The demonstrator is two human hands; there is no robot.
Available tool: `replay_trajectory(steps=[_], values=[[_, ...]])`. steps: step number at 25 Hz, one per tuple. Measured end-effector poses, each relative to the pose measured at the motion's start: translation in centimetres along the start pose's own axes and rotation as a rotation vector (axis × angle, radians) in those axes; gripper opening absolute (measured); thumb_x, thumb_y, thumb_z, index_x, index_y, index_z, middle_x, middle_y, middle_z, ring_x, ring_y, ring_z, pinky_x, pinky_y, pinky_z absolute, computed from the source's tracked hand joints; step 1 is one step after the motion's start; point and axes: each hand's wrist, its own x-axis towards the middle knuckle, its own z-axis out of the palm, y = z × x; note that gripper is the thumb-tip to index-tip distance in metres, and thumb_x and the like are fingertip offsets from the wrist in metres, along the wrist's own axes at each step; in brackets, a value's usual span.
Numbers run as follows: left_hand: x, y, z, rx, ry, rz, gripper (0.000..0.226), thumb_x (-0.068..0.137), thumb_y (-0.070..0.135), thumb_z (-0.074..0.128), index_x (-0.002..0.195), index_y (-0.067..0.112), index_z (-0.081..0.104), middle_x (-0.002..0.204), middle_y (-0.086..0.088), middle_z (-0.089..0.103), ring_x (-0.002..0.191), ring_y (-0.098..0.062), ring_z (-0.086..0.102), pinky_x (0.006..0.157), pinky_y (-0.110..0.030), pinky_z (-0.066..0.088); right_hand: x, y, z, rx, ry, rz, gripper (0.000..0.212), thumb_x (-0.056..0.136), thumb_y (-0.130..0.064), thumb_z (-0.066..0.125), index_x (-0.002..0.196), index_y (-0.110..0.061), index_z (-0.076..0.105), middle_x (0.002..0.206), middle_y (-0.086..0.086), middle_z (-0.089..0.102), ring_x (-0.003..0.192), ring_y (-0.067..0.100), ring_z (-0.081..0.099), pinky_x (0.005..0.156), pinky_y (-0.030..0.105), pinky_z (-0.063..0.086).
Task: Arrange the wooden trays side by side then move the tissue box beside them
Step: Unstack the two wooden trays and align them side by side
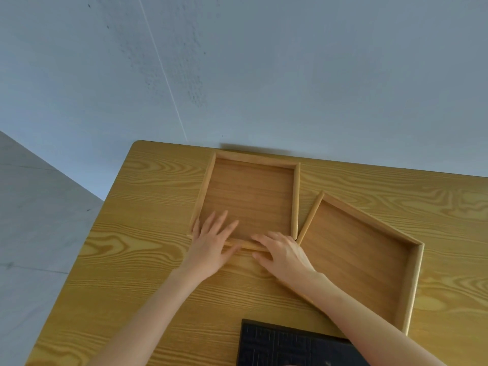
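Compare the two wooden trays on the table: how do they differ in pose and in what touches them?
The left tray sits square to the table's far edge; the right tray lies turned at an angle. Both hands, left hand and right hand, rest on the left tray's near rim; none holds the right tray. Both are empty, square, light wood.

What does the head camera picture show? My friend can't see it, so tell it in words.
Two bare hands, the left hand and right hand, rest on the near edge of a square wooden tray at the back of a wooden table. A second tray sits crooked to its right, corners almost touching. A black patterned box lies nearest.
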Motion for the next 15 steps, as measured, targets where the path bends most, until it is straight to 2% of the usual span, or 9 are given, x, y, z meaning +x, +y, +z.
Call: replay_trajectory(steps=[2,4,9,15], values=[[-0.1,0.2,0.8,0.04,-0.039,-0.011,0.051,0.092,0.042,0.035,0.141,0.032,0.026,0.157,0.001,0.014,0.145,-0.022,0.007,0.117,-0.047,0.0,-0.1,-0.1,0.5,0.057,0.038,0.054,0.033,0.095,-0.022,0.044,0.128,-0.023,0.049,0.124,0.0,0.061,0.115,0.019,0.055,0.094,0.034,0.046],[0.0,0.4,0.8,0.048,-0.009,-0.035,0.043,0.095,0.035,0.033,0.138,0.033,0.032,0.156,0.002,0.02,0.145,-0.022,0.012,0.117,-0.047,0.004,-0.2,-0.1,0.6,0.092,0.098,0.083,0.031,0.096,-0.02,0.043,0.124,-0.023,0.054,0.12,0.001,0.066,0.108,0.021,0.061,0.092,0.034,0.049],[-0.3,1.9,1.0,0.037,-0.049,-0.051,0.041,0.096,0.032,0.032,0.137,0.034,0.034,0.155,0.0,0.022,0.144,-0.026,0.014,0.116,-0.05,0.01,-1.2,0.8,0.2,0.086,0.1,0.078,0.03,0.095,-0.02,0.045,0.122,-0.023,0.056,0.112,0.005,0.07,0.098,0.022,0.066,0.089,0.033,0.052],[1.1,5.7,1.6,0.042,-0.072,-0.04,0.041,0.097,0.031,0.029,0.138,0.032,0.033,0.155,-0.005,0.022,0.143,-0.031,0.016,0.113,-0.051,0.019,-2.4,3.5,-2.0,0.048,0.101,0.152,0.028,0.095,-0.02,0.045,0.119,-0.025,0.06,0.107,0.004,0.072,0.094,0.025,0.067,0.086,0.036,0.054]])
